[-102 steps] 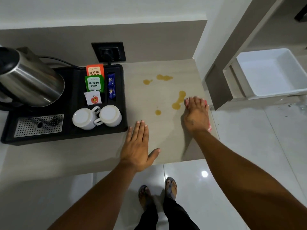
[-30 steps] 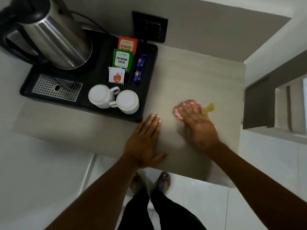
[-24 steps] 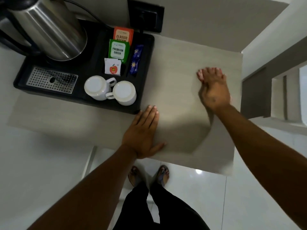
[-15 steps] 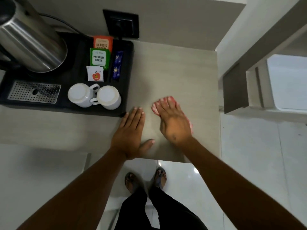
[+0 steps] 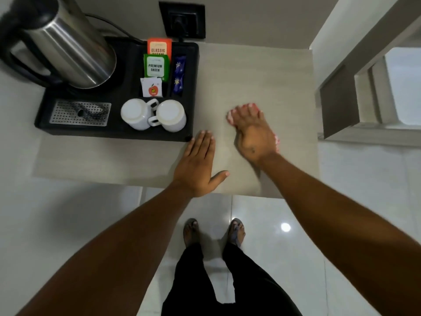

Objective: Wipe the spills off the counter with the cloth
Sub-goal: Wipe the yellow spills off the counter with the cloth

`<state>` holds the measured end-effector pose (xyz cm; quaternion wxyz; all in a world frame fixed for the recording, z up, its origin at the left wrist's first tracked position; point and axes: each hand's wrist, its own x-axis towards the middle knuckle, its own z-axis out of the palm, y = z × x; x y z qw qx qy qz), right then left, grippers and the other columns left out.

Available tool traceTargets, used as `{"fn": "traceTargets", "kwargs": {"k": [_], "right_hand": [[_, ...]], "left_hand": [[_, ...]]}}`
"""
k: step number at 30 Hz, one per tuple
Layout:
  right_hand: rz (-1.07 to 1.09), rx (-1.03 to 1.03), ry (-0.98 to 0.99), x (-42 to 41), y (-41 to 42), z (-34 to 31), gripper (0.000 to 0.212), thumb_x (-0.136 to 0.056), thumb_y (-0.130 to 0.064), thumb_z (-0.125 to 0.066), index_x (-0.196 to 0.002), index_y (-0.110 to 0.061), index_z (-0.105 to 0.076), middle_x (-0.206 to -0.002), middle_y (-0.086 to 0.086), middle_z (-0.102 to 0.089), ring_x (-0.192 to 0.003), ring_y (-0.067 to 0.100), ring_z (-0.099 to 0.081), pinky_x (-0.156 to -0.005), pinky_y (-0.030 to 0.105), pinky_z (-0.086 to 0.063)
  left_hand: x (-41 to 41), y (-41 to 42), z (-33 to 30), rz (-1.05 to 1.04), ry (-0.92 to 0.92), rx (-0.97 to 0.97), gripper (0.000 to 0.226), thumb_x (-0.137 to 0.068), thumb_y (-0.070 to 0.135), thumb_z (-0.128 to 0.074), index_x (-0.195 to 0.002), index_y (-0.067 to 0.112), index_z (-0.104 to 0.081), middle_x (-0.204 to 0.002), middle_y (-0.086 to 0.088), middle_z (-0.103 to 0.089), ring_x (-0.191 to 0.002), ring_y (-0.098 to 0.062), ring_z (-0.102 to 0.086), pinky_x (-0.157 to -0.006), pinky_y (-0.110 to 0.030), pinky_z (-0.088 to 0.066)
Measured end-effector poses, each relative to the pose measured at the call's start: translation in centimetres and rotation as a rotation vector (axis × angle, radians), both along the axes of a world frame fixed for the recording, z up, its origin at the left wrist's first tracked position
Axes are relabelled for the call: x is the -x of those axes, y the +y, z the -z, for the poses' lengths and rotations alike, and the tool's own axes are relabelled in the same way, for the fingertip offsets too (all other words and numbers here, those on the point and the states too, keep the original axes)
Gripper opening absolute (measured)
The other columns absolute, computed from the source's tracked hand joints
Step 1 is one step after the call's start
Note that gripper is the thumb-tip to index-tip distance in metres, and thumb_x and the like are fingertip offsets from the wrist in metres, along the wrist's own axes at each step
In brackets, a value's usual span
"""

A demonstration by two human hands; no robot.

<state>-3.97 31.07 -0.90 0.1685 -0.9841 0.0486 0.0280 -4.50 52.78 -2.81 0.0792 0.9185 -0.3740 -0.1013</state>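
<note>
My right hand (image 5: 252, 133) presses flat on a pink-and-white cloth (image 5: 230, 116) in the middle of the beige counter (image 5: 262, 71). Only the cloth's edges show, past my fingertips and by my wrist (image 5: 276, 142). My left hand (image 5: 198, 165) lies flat and empty on the counter near its front edge, just left of the right hand, fingers together and thumb out. I see no yellow spills on the bare counter around the hands.
A black tray (image 5: 191, 92) at the left holds a steel kettle (image 5: 68, 49), two upturned white cups (image 5: 152, 114), tea sachets (image 5: 156, 65) and a drip grate (image 5: 79, 112). A wall socket (image 5: 182, 19) sits behind. A cabinet edge (image 5: 337, 103) stands at the right.
The yellow spills seen earlier are gone. My right hand has swept the cloth back and forth across the counter and now sits mid-counter. My left hand stayed planted.
</note>
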Motion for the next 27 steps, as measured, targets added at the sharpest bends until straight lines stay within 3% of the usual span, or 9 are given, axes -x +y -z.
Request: {"fn": "traceTargets", "kwargs": {"k": [4, 6, 9, 12, 15, 19, 21, 23, 27], "right_hand": [[-0.048, -0.014, -0.006, 10.0, 4.5, 0.0, 0.064, -0.090, -0.013, -0.039, -0.153, -0.016, -0.037, -0.161, 0.009, -0.036, -0.153, 0.035, -0.019, -0.125, 0.052, -0.018], [0.037, -0.034, 0.000, 12.9, 3.1, 0.3, 0.064, -0.087, -0.013, -0.043, -0.151, -0.017, -0.040, -0.159, 0.010, -0.040, -0.151, 0.037, -0.024, -0.123, 0.054, -0.020], [0.371, -0.026, 0.035, 11.9, -0.3, -0.1, 0.056, -0.092, -0.018, -0.039, -0.148, -0.019, -0.041, -0.157, 0.012, -0.042, -0.150, 0.040, -0.025, -0.122, 0.054, -0.019], [0.507, -0.016, 0.065, 8.0, 0.7, -0.3, 0.058, -0.093, -0.017, -0.038, -0.151, -0.018, -0.037, -0.162, 0.012, -0.033, -0.153, 0.041, -0.014, -0.125, 0.051, -0.010], [0.449, -0.052, 0.055, 5.8, 7.1, -0.7, 0.062, -0.090, -0.018, -0.040, -0.152, -0.020, -0.038, -0.165, 0.010, -0.028, -0.155, 0.038, -0.009, -0.126, 0.049, -0.008], [0.297, -0.017, 0.079, 9.0, 14.7, -0.6, 0.079, -0.093, -0.029, -0.058, -0.159, -0.017, -0.017, -0.169, 0.010, -0.012, -0.155, 0.036, 0.004, -0.127, 0.052, -0.005], [0.296, -0.054, 0.040, 11.7, 13.3, -0.5, 0.076, -0.089, -0.012, -0.058, -0.157, -0.016, -0.025, -0.167, 0.011, -0.021, -0.155, 0.036, -0.003, -0.126, 0.053, -0.011], [0.426, -0.037, 0.043, 14.1, 9.3, -0.6, 0.081, -0.078, -0.001, -0.062, -0.153, -0.018, -0.036, -0.163, 0.011, -0.032, -0.154, 0.038, -0.015, -0.123, 0.054, -0.018], [0.707, -0.020, 0.104, 13.2, 0.9, -1.2, 0.054, -0.088, -0.009, -0.048, -0.141, -0.017, -0.046, -0.150, 0.015, -0.043, -0.146, 0.040, -0.026, -0.122, 0.054, -0.019]], "left_hand": [[0.5, 3.9, 0.3, 0.070, -0.036, -0.052, 0.100, -0.096, 0.072, -0.036, -0.161, 0.000, -0.017, -0.171, -0.020, -0.017, -0.160, -0.034, -0.008, -0.129, -0.052, -0.011], [0.7, 5.3, 0.3, 0.078, -0.025, -0.071, 0.098, -0.096, 0.072, -0.033, -0.161, 0.001, -0.016, -0.171, -0.019, -0.015, -0.160, -0.032, -0.006, -0.129, -0.054, -0.013], [0.6, 5.4, 0.2, 0.091, -0.032, -0.111, 0.098, -0.097, 0.074, -0.020, -0.162, 0.001, -0.010, -0.173, -0.018, -0.008, -0.161, -0.031, 0.002, -0.129, -0.054, -0.009], [0.6, 5.2, 0.0, 0.101, -0.031, -0.170, 0.098, -0.096, 0.075, -0.010, -0.162, 0.002, -0.004, -0.173, -0.018, -0.001, -0.160, -0.031, 0.006, -0.130, -0.052, -0.003], [0.3, 5.5, 0.1, 0.121, -0.035, -0.166, 0.099, -0.095, 0.074, -0.007, -0.162, 0.001, 0.000, -0.172, -0.019, 0.003, -0.160, -0.032, 0.007, -0.130, -0.051, -0.001], [-1.1, 6.8, 0.1, 0.268, -0.042, -0.193, 0.097, -0.095, 0.071, -0.003, -0.161, 0.001, 0.006, -0.172, -0.020, 0.008, -0.160, -0.032, 0.010, -0.130, -0.048, -0.003], [-1.5, 7.2, 0.0, 0.279, -0.032, -0.173, 0.096, -0.095, 0.070, -0.005, -0.161, 0.001, 0.004, -0.172, -0.020, 0.005, -0.160, -0.031, 0.008, -0.131, -0.047, -0.004], [-1.5, 7.3, -0.1, 0.294, -0.049, -0.165, 0.096, -0.096, 0.069, -0.007, -0.161, 0.000, 0.004, -0.172, -0.020, 0.003, -0.160, -0.032, 0.006, -0.130, -0.048, -0.005], [-1.3, 7.2, -0.2, 0.281, -0.059, -0.164, 0.095, -0.096, 0.070, -0.004, -0.160, 0.000, 0.007, -0.172, -0.020, 0.004, -0.160, -0.032, 0.007, -0.131, -0.048, -0.004]]}}
